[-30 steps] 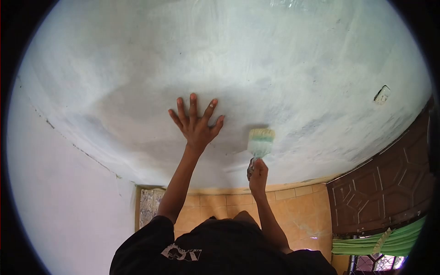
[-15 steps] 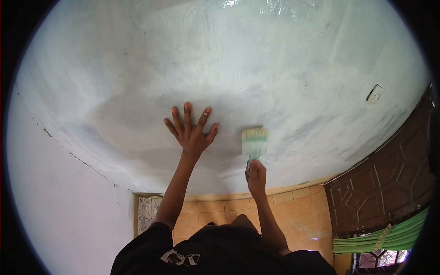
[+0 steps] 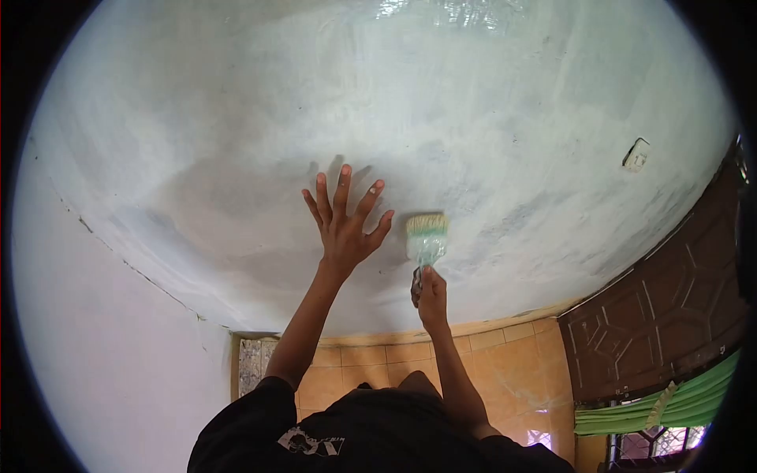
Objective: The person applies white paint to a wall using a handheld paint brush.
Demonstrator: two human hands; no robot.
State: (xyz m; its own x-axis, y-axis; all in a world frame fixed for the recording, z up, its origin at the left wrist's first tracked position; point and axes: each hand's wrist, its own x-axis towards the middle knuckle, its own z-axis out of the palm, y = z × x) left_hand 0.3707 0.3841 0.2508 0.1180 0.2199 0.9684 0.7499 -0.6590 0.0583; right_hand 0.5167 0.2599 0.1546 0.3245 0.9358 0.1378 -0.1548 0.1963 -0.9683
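Observation:
A wide paintbrush (image 3: 427, 239) with pale bristles and a light green body is gripped by its handle in my right hand (image 3: 430, 296). Its bristles point up the wall and lie at or close to the surface; actual contact is hard to judge. To the left, my left hand (image 3: 347, 225) has its fingers spread and holds nothing. Shadows of the fingertips show apart from them, so that hand seems slightly off the wall. The wall (image 3: 260, 118) has patchy whitish and grey areas, with a wet shine near the top.
A wall switch or socket (image 3: 636, 155) sits at the right. Beyond it are a brown panelled door (image 3: 654, 307) and a green curtain (image 3: 670, 406). Orange floor tiles (image 3: 505, 363) lie below the wall. A cracked corner line runs down the left, beside a white side wall (image 3: 102, 339).
My left hand has shifted right and a little up, its fingertips now separated from their shadows. The paintbrush in my right hand has moved slightly left and looks sharper.

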